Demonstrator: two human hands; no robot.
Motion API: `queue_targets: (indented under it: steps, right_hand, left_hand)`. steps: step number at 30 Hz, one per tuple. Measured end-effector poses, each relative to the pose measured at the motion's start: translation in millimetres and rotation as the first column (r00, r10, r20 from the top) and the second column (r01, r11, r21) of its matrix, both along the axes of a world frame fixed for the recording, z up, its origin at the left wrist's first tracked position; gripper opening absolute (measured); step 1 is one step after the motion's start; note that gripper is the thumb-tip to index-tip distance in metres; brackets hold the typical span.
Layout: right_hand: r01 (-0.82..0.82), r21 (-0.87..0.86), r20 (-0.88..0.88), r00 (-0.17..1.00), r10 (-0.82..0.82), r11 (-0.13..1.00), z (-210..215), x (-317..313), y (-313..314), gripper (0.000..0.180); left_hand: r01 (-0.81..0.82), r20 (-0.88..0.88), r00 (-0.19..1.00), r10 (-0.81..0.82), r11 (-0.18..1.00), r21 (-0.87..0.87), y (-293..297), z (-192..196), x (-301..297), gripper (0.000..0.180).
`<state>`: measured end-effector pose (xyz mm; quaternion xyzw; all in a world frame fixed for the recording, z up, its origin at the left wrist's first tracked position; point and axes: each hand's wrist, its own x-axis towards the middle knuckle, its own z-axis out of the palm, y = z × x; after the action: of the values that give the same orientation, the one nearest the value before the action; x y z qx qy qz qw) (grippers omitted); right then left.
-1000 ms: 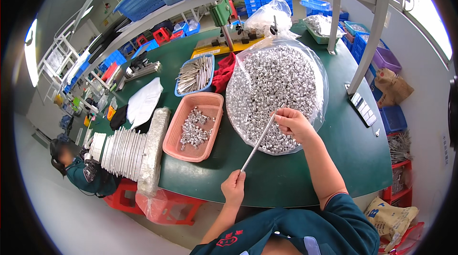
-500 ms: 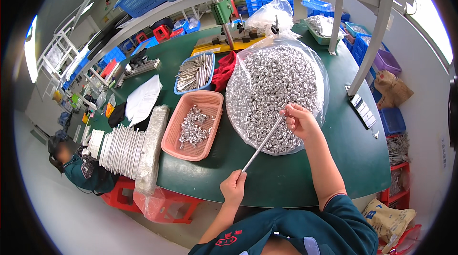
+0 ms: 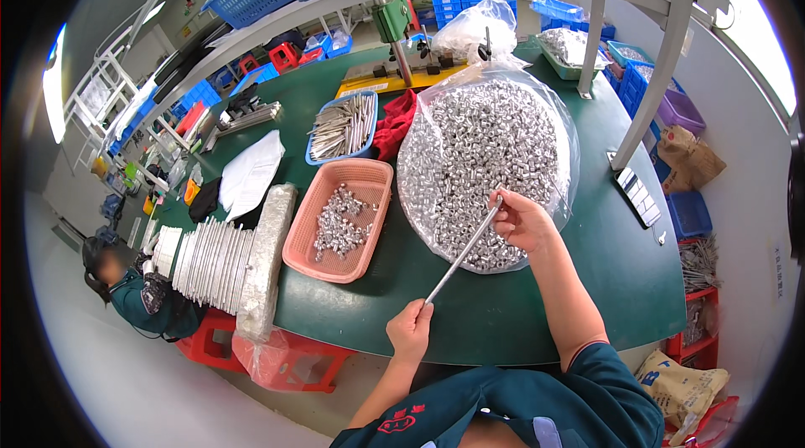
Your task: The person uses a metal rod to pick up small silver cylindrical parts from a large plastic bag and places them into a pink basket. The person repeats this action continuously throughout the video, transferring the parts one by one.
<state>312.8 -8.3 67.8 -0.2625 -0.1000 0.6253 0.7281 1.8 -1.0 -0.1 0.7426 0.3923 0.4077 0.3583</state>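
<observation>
My left hand [image 3: 409, 332] is closed around the lower end of a thin silver metal rod [image 3: 464, 256], which slants up to the right. At its upper end the fingers of my right hand [image 3: 524, 226] are closed, thumb and forefinger at the tip. Whether a small part sits between those fingertips is too small to tell. Under the right hand lies a large clear plastic bag [image 3: 572, 146] spread open, heaped with small silver metal fittings [image 3: 495, 138]. Left of it, a pink plastic basket [image 3: 300, 238] holds a small pile of similar fittings [image 3: 342, 221].
A blue basket [image 3: 312, 156] of metal rods and a red cloth [image 3: 393, 125] lie farther back. Many long rods [image 3: 214, 257] are stacked at the left beside a wrapped block [image 3: 270, 255]. A phone [image 3: 637, 195] lies right, near a shelf post [image 3: 650, 87]. Another person [image 3: 142, 297] sits far left.
My right hand has turned and dropped slightly at the rod's upper end, with its fingers rearranged. My left hand and the rod have hardly moved.
</observation>
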Motion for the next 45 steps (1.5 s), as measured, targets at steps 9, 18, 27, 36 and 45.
queue_targets:
  steps: [9, 18, 27, 36, 45]
  right_hand:
    - [0.064, -0.061, 0.225, 0.973, -0.048, 0.996, 4, -9, 1, 0.013]
    - [0.162, 0.013, 0.16, 0.974, -0.162, 0.987, 16, 1, -4, 0.038]
    - [0.147, 0.102, 0.076, 0.985, -0.155, 0.984, 21, 0, -4, 0.047]
    - [-0.01, 0.187, 0.148, 0.989, -0.018, 0.982, 14, 8, -9, 0.056]
    - [-0.025, 0.17, 0.332, 0.943, -0.033, 0.985, 23, 6, -12, 0.053]
  left_hand:
    - [-0.012, 0.026, 1.0, 0.012, 1.0, -0.024, 0, -2, 0, 0.014]
    - [-0.034, -0.011, 0.999, 0.033, 0.999, -0.013, 0, 2, 1, 0.014]
    - [0.003, -0.022, 1.0, -0.003, 1.0, 0.026, 0, 0, 0, 0.013]
    - [0.041, -0.049, 0.998, -0.042, 0.999, -0.003, -1, 2, -1, 0.013]
    - [0.033, -0.042, 0.999, -0.033, 0.999, 0.015, -1, 1, -2, 0.012]
